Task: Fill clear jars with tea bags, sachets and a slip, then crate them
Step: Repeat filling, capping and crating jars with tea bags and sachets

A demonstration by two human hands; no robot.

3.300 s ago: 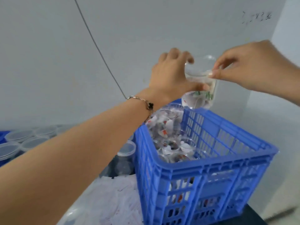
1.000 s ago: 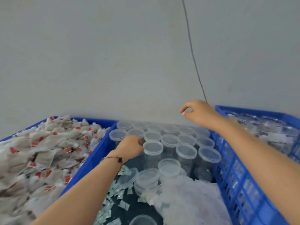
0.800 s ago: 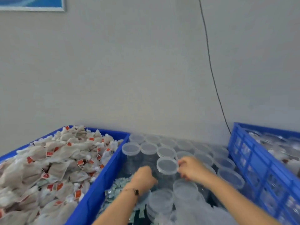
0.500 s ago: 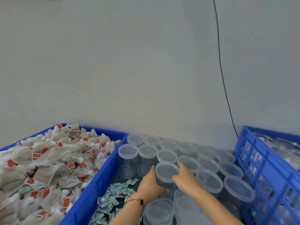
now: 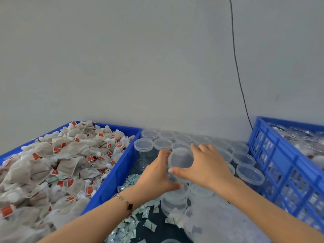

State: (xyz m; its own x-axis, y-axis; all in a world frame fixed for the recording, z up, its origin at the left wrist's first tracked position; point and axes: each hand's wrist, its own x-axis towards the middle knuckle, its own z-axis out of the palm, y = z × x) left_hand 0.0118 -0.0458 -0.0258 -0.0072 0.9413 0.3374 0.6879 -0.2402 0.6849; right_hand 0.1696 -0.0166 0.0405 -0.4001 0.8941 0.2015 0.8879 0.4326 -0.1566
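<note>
Nearest the camera, loose sachets [image 5: 130,223] litter the dark table [image 5: 158,223]. Mid-scene, 2 hands meet on 1 clear jar [image 5: 180,159]: left hand [image 5: 157,174] curls round its body, right hand [image 5: 206,164] fingers [image 5: 197,148] span the lid. Beyond, capped empties [image 5: 244,157] crowd close; tea bags [image 5: 66,160] left, filled crate [image 5: 282,165] right. Risk: twisting the lid off could knock neighbouring jars over.

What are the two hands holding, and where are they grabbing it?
One clear jar. The left hand grips its body from the left side; the right hand holds the lid's rim, thumb in front and fingers behind.
</note>
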